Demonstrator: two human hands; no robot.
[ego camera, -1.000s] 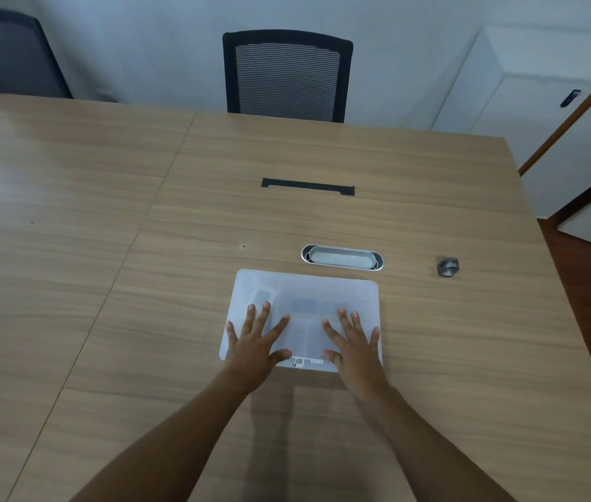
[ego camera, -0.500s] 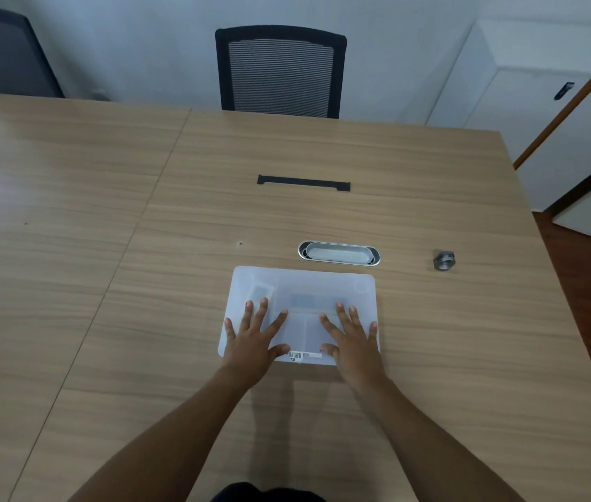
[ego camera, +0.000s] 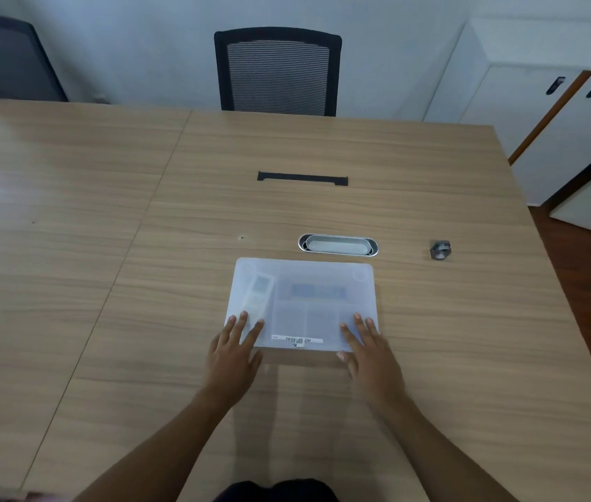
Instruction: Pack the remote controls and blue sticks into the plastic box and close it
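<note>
Hands (ego camera: 234, 351) wider apart (box (ego camera: 305, 280) shut)

Frosted translucent plastic box (ego camera: 305, 284) (smooth lid) on matt wood-grain table (ego camera: 323, 157); metal grommet (ego camera: 337, 245).

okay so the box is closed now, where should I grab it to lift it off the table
Probably by its two short ends, one hand from each side. The translucent plastic box lies flat and wide on the wooden table, lid on. The left hand and right hand already rest at its near corners.
</note>
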